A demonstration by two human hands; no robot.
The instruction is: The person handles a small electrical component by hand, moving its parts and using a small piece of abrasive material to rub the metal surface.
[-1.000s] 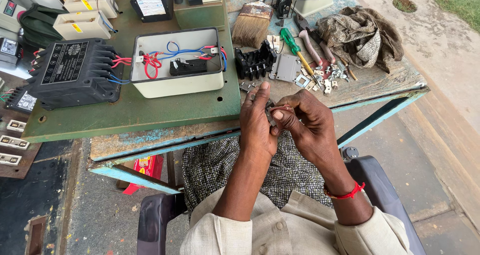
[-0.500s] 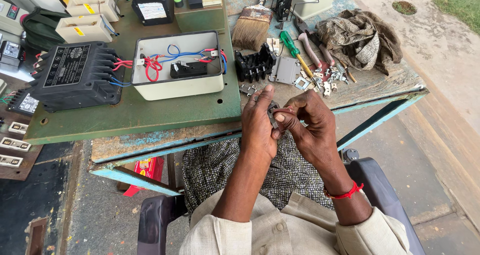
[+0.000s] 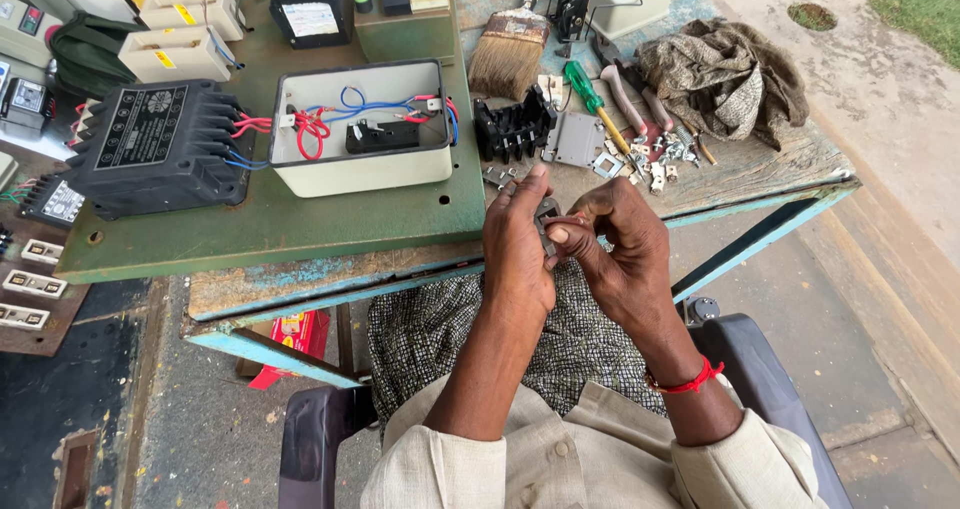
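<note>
My left hand (image 3: 518,241) and my right hand (image 3: 612,247) meet over my lap, just in front of the table's near edge. Between their fingertips sits a small dark grey metal part (image 3: 547,212), gripped from both sides and mostly hidden by the fingers. A red thread band (image 3: 686,381) circles my right wrist. On the table beyond the hands lie a black ribbed terminal block (image 3: 513,127) and a grey plate (image 3: 576,137).
An open cream box with red and blue wires (image 3: 362,127) and a black electrical unit (image 3: 158,146) stand on a green board (image 3: 260,224). A paintbrush (image 3: 508,47), green-handled screwdriver (image 3: 595,99), small metal pieces (image 3: 668,155) and a rag (image 3: 725,73) lie right.
Both hands stay together on the small part; the fingers have shifted slightly around it. The view has moved a little.
</note>
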